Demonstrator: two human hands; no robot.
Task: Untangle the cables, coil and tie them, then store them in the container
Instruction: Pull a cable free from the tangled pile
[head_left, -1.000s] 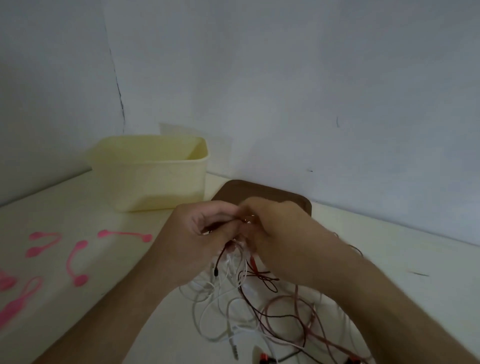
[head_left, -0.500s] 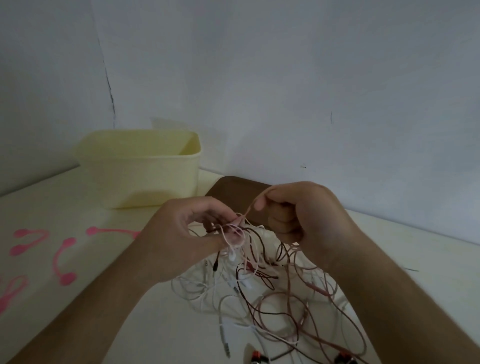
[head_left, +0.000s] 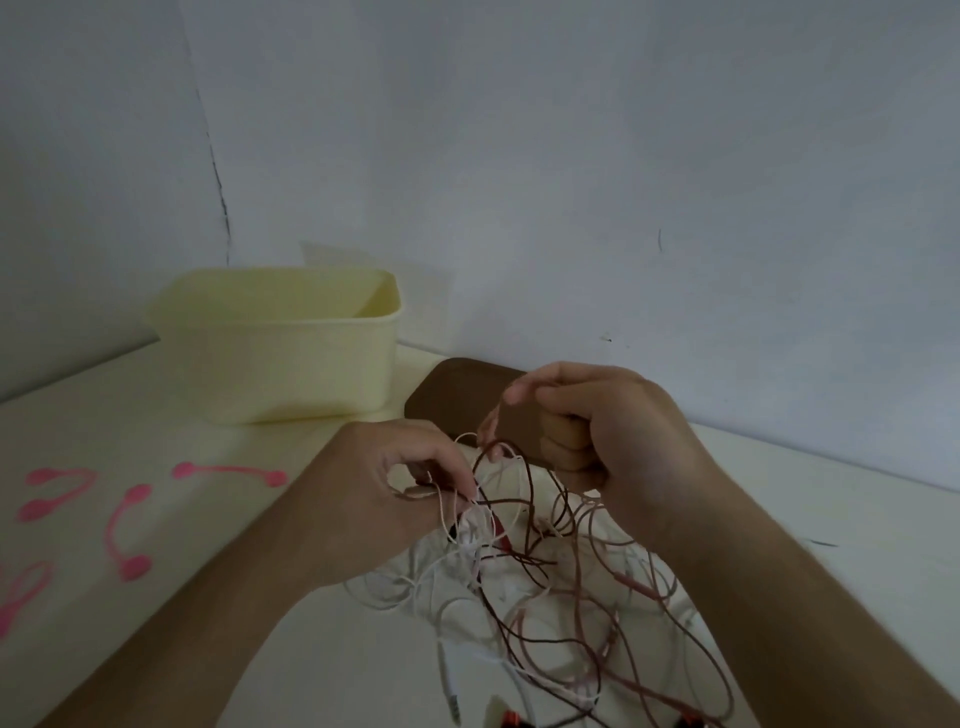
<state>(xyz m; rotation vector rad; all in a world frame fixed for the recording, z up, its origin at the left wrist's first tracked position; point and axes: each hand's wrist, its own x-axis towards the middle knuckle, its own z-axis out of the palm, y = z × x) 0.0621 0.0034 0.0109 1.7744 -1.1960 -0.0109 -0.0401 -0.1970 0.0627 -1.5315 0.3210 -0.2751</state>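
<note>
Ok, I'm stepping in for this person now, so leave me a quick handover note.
Left hand pinches white strands at the knot; right hand grips a dark strand, fingers curled.
Tangled cables lie on the table under both hands.
Yellow container stands back left; pink ties lie on the left.
Done: nothing coiled or tied.
Left: untangle, coil, tie, store.

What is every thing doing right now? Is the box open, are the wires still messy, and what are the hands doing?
Box: open on top, upright; inside mostly hidden.
Wires: still tangled, none coiled or tied.
Left hand: pinches strands of the tangle.
Right hand: fingers curled, pinches a thin strand and lifts it.
Pink ties: lie loose on the table, unused.
Brown lid: lies flat beside the box.
</note>
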